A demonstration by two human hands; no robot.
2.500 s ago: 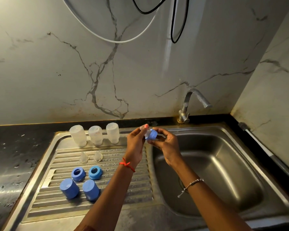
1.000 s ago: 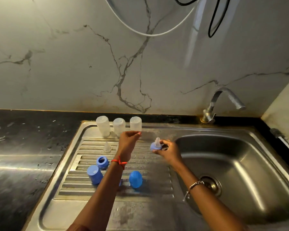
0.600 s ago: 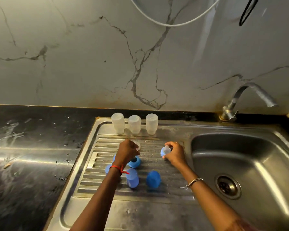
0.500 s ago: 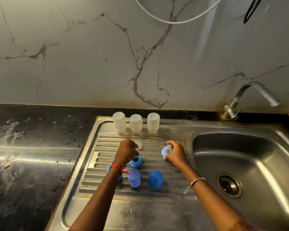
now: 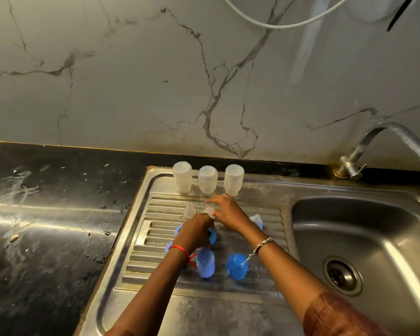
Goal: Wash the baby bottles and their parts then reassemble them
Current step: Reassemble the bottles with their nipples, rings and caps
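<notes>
Three clear bottles [image 5: 207, 179] stand upside down at the back of the steel drainboard [image 5: 153, 260]. Two loose clear nipples [image 5: 189, 211] sit just in front of them. My left hand [image 5: 195, 232] is curled down over a blue ring [image 5: 213, 235]; another ring [image 5: 178, 230] peeks out at its left. My right hand [image 5: 226, 210] reaches across with fingers spread, its thumb touching the right-hand nipple [image 5: 208, 210]. A blue ring with a nipple fitted [image 5: 258, 220] stands on the board to the right of that hand. Blue caps [image 5: 237, 266] stand nearer me, one partly hidden by my left wrist.
The sink basin [image 5: 374, 238] with its drain lies to the right, and a metal tap [image 5: 383, 139] rises at the back right. Wet black countertop [image 5: 46, 226] stretches to the left. A marble wall with hanging cables stands behind.
My right hand has let go of the ring with the nipple fitted, leaving it on the drainboard, and moved left to the loose nipples. My left hand stays low over the ring.
</notes>
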